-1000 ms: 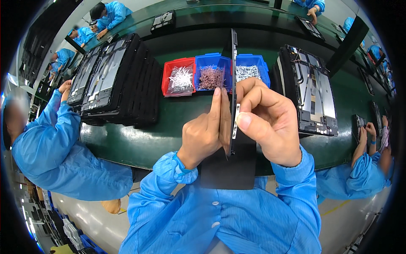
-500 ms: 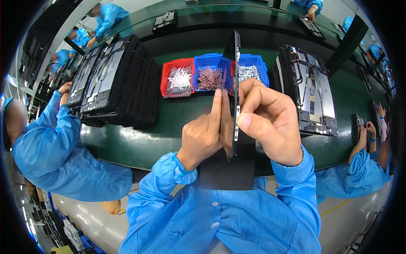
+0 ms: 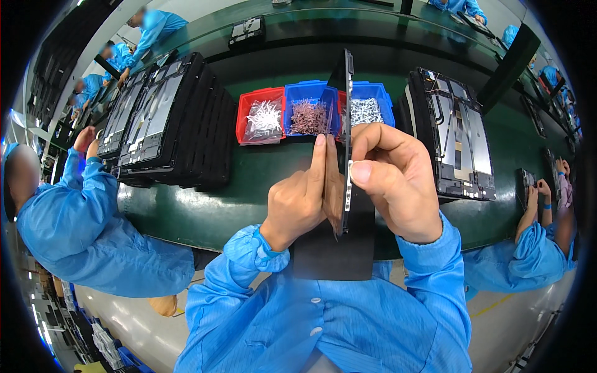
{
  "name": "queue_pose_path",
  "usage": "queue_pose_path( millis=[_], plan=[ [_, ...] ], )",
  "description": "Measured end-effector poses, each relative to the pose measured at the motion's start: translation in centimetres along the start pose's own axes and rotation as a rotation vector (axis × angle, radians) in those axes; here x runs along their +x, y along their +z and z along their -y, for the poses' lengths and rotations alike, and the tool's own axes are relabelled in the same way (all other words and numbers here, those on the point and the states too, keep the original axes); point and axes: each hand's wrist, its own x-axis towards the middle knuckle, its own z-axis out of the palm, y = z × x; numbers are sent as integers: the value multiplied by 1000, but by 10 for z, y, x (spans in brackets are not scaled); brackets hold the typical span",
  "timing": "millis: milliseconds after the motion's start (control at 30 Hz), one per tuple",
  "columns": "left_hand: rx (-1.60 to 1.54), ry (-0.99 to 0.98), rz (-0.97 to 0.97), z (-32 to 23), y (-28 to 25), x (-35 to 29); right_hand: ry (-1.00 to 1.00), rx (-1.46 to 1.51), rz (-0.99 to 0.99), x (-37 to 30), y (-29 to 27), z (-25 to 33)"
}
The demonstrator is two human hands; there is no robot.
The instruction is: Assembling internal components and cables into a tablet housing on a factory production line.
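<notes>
The thin black panel (image 3: 349, 93) stands up between your hands. Your left hand (image 3: 295, 196) touches its left side; your curled right hand (image 3: 398, 180) is at its right, thumb on a small white strip (image 3: 347, 198). I can't tell if either grips.

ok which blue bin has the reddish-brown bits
The left blue bin, beside the red bin of white pieces; the right blue bin holds silvery pieces.
</notes>
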Motion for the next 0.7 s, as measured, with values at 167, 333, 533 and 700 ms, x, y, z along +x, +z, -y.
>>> queue_pose_path(
  millis=[167, 333, 533, 700],
  plan=[
    [12, 10, 24, -1, -1, 0, -1, 2, -12, 0, 2, 1],
    [2, -31, 67, -4, -1, -1, -10, 2, -11, -4, 3, -1],
    [39, -19, 58, -10, -4, 6, -215, 81, -4, -15, 12, -26],
    [61, -16, 69, -9, -5, 4, -284, 152, -56, -24, 21, -36]
  ],
)
